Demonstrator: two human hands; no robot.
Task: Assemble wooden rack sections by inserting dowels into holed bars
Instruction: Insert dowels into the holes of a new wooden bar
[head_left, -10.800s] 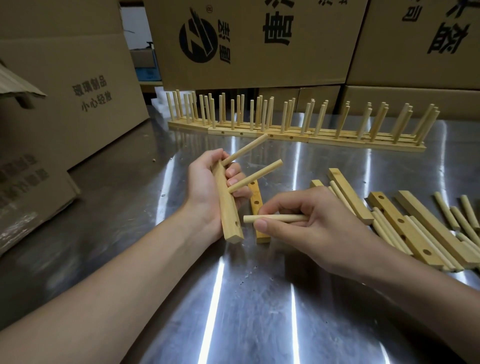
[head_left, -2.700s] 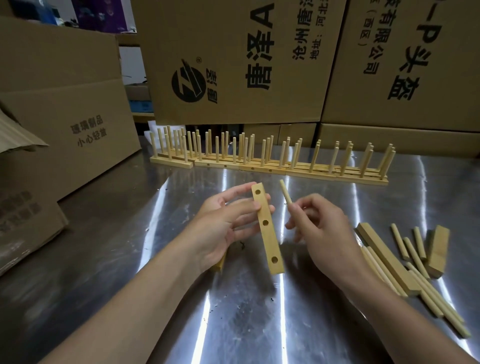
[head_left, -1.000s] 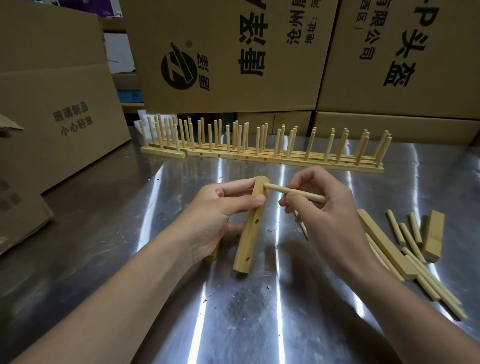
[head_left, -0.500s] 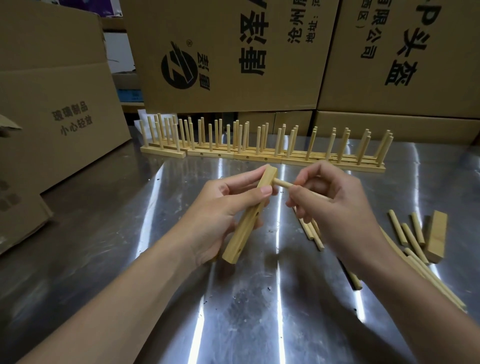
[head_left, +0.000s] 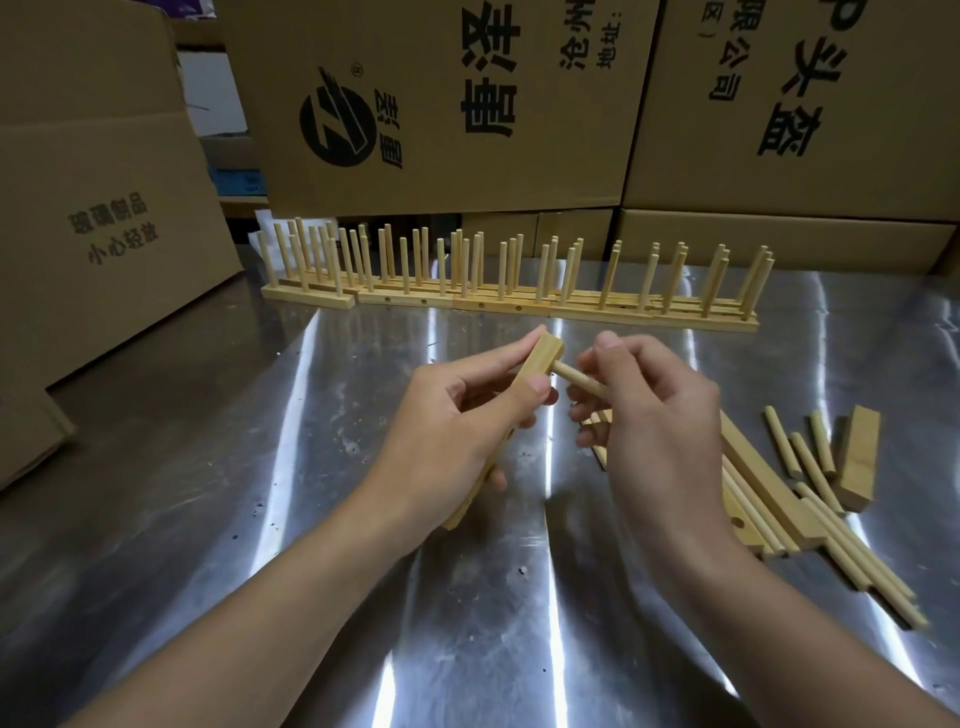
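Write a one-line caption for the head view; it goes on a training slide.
Left hand steadies a holed bar while the right hand presses a dowel into its top hole.

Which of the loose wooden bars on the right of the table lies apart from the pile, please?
The short bar at the far right, beyond the loose dowels. The other bars lie heaped together with dowels, nearer the right hand.
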